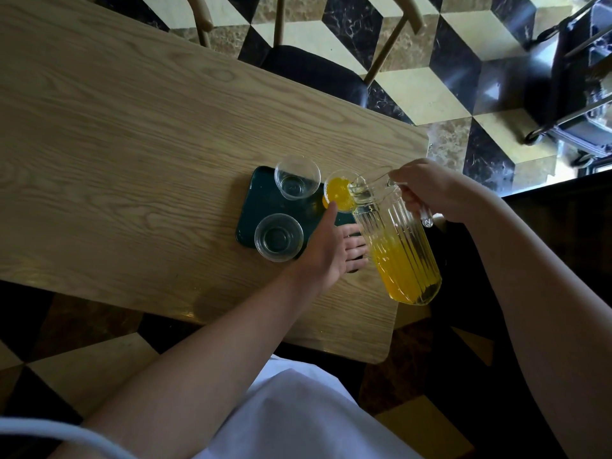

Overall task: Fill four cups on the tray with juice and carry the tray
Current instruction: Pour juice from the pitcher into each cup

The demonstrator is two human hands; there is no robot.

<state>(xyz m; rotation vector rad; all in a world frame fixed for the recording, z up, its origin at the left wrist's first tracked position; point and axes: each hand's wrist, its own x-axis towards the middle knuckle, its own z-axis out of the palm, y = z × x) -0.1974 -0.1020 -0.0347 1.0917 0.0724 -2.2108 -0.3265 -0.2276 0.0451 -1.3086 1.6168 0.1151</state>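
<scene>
Table point(132, 144), wooden. Tray point(261, 200), dark, at centre. Pitcher point(397, 246), tilted, right hand point(427, 190) grip closed on handle, pouring into cup point(337, 193) at tray's 1 o'clock. Left hand point(328, 246) open, fingertip steadying that cup. Two cups point(297, 177) empty. Risk: overpour, spill.

- You had a light wooden table point(132, 134) with rounded corners running across the view.
- Beyond its far edge stood a wooden chair point(318, 74) with a black seat, pushed close to the table.
- Your floor point(427, 94) was tiled in a cube pattern of black, cream and brown.
- A dark metal-framed cart point(576, 77) stood at the upper right, blurred.
</scene>
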